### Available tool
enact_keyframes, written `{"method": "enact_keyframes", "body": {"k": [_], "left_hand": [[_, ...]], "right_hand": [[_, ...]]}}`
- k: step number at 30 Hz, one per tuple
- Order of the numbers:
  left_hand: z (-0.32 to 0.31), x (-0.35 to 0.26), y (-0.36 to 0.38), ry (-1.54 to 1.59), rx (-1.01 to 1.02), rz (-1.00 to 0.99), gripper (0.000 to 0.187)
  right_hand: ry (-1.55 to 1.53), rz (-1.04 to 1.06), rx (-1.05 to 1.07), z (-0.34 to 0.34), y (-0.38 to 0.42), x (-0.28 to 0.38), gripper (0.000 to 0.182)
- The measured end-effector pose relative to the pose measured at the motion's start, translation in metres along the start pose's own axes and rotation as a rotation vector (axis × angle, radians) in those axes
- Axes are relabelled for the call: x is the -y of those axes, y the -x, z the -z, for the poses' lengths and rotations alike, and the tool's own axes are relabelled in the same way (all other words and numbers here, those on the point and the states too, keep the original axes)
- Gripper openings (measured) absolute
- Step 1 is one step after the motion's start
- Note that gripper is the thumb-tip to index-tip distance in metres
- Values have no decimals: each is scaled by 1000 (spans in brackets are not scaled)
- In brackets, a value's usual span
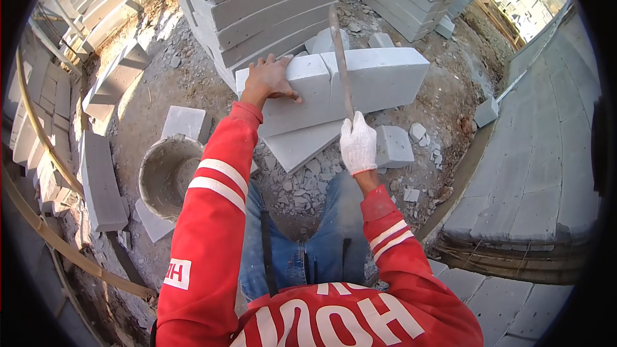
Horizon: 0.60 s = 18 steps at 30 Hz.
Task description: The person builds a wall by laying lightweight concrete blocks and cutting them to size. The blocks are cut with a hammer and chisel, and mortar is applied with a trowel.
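Observation:
A long grey aerated concrete block lies on its side in front of me, with a narrow cut or crack running down its near face. My left hand grips its left part, fingers over the top and thumb against the near face. In a white knit glove, my right hand is closed around the lower end of a long, narrow machete-like blade. The blade points away from me and passes over the block beside the cut. Another block piece lies underneath, turned at an angle.
Tall block stacks stand just behind. A mortar-stained bucket is to my left, near loose blocks. Broken chips cover the ground between my legs. A block wall curves along the right.

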<state>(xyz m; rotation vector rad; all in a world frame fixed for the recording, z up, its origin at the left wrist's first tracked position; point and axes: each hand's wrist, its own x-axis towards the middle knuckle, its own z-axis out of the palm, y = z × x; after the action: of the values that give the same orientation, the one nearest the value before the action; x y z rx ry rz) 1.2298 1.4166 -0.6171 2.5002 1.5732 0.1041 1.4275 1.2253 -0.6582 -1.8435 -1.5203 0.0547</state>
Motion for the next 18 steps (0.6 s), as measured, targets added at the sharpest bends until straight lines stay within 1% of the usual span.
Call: {"method": "enact_keyframes", "body": {"k": [1, 2, 3, 4, 5, 6, 7, 9, 10, 11, 12, 13, 14, 15, 16, 17, 18], "left_hand": [[-3, -2, 5, 9, 18, 10, 122], [-7, -2, 6, 11, -3, 1, 122], [-5, -1, 4, 4, -33, -11, 121], [-3, -1, 4, 3, -21, -4, 121], [-1, -2, 5, -9, -15, -9, 121], [-1, -3, 6, -19, -12, -13, 121], [1, -3, 6, 10, -13, -9, 120], [-8, 2, -1, 16, -38, -2, 121], [-10, 4, -3, 16, -70, -8, 123], [-7, 6, -6, 43, -8, -5, 124], [-4, 7, -6, 48, -19, -12, 124], [2, 9, -10, 37, 38, 0, 123], [4, 6, -11, 28, 100, 14, 123], [-6, -2, -4, 36, 100, 3, 123], [-10, -4, 1, 17, 111, 16, 122], [4, 4, -11, -16, 78, 38, 121], [6, 5, -12, 19, 75, 42, 121]], "right_hand": [[-44, -10, -55, 30, -11, 22, 19], [-122, 23, -141, 62, -24, 40, 21], [-185, 6, -218, 95, -38, 57, 20], [-441, -15, -338, 130, -48, 88, 19], [-636, 113, -517, 159, -59, 115, 18], [-668, 336, -657, 185, -72, 126, 18], [-681, 392, -718, 213, -77, 134, 18], [-698, 450, -768, 216, -74, 133, 18], [-708, 458, -807, 190, -66, 123, 20], [-716, 476, -856, 156, -57, 109, 22], [-887, 110, -786, 82, -35, 91, 22], [-198, -85, -372, 16, 2, 28, 21], [237, -92, 118, -36, 28, -14, 26], [116, -150, 78, -62, 35, -28, 25], [108, -146, 59, -55, 39, -25, 25], [82, -114, 60, -50, 29, -21, 23], [74, -94, 99, -38, 26, -20, 22]]}}
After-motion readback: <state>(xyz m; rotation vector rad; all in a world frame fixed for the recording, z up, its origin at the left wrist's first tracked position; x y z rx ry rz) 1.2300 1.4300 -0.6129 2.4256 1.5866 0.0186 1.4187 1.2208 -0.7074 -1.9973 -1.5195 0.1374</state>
